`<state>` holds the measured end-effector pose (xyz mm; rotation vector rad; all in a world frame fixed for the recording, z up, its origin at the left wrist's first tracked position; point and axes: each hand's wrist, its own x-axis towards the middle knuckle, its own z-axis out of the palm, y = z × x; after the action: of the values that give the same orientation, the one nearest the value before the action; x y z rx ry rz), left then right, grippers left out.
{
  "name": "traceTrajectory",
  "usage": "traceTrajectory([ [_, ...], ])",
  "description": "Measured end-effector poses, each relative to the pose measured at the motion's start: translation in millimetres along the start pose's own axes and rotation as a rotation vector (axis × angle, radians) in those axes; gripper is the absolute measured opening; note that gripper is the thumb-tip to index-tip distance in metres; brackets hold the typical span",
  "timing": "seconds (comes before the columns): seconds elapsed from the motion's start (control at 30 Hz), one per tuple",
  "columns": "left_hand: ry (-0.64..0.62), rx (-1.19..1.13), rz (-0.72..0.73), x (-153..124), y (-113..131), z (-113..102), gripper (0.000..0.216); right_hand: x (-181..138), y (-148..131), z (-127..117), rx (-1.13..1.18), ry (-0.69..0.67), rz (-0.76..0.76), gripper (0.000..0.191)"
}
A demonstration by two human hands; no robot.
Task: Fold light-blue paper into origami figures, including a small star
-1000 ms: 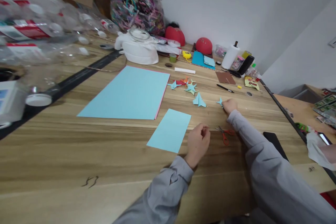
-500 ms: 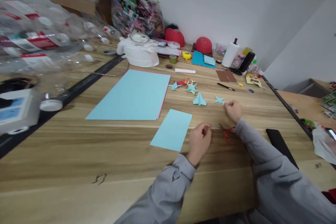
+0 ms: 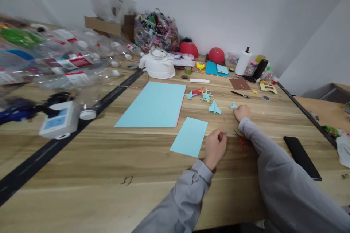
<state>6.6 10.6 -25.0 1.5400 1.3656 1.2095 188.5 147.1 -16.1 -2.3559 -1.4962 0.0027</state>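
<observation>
My left hand (image 3: 216, 147) rests on the wooden table (image 3: 109, 174) with its fingers curled into a loose fist, and nothing shows in it. It lies just right of a small light-blue paper rectangle (image 3: 190, 136). Red-handled scissors (image 3: 240, 139) lie between my two arms. My right hand (image 3: 242, 112) is farther out with bent fingers, its fingertips at the edge of a small blue paper star (image 3: 233, 106). A folded blue paper plane (image 3: 214, 108) sits left of the star. A large light-blue sheet (image 3: 154, 104) lies to the left.
More folded paper shapes (image 3: 203, 95) lie beyond the plane. A black phone (image 3: 302, 157) is at the right. Empty plastic bottles (image 3: 68, 62) pile up at the far left by a white box (image 3: 58, 120). A white pot (image 3: 158, 66), a pen (image 3: 240, 94) and a paper roll (image 3: 242, 62) stand at the back.
My right hand drew back a little from the blue star, then stayed beside it. The view swung left and up. My left hand stayed curled in place.
</observation>
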Motion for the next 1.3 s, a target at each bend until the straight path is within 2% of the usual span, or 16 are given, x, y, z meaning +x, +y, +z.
traceTrajectory([
  [0.23, -0.032, 0.172, -0.057, 6, 3, -8, 0.017, -13, 3, -10, 0.057, 0.074, 0.014, 0.038],
  [0.33, -0.002, 0.281, -0.092, 12, 3, -16, 0.021, -31, 18, -14, 0.116, 0.092, -0.058, 0.038],
  [0.43, 0.014, 0.425, -0.086, 19, 1, -28, 0.022, -51, 37, -17, 0.156, 0.077, -0.147, 0.030],
  [0.57, 0.038, 0.728, -0.014, 28, -1, -46, 0.027, -65, 47, -21, 0.171, 0.051, -0.255, 0.031],
  [0.67, 0.103, 0.922, -0.062, 28, -4, -53, 0.038, -67, 31, -19, 0.174, -0.030, -0.374, 0.035],
  [0.77, 0.144, 1.007, -0.098, 25, -7, -53, 0.044, -63, 0, -10, 0.172, -0.130, -0.475, 0.046],
  [0.93, 0.147, 1.034, -0.152, 25, -10, -49, 0.051, -57, -41, 10, 0.118, -0.231, -0.472, 0.057],
  [1.03, 0.135, 1.021, -0.195, 26, -10, -49, 0.054, -66, -50, 13, 0.073, -0.243, -0.445, 0.057],
  [1.13, 0.142, 1.022, -0.178, 26, -10, -49, 0.053, -82, -56, 8, 0.042, -0.226, -0.436, 0.051],
  [1.3, 0.134, 1.011, -0.139, 25, -11, -50, 0.051, -101, -62, -9, 0.057, -0.195, -0.503, 0.047],
])
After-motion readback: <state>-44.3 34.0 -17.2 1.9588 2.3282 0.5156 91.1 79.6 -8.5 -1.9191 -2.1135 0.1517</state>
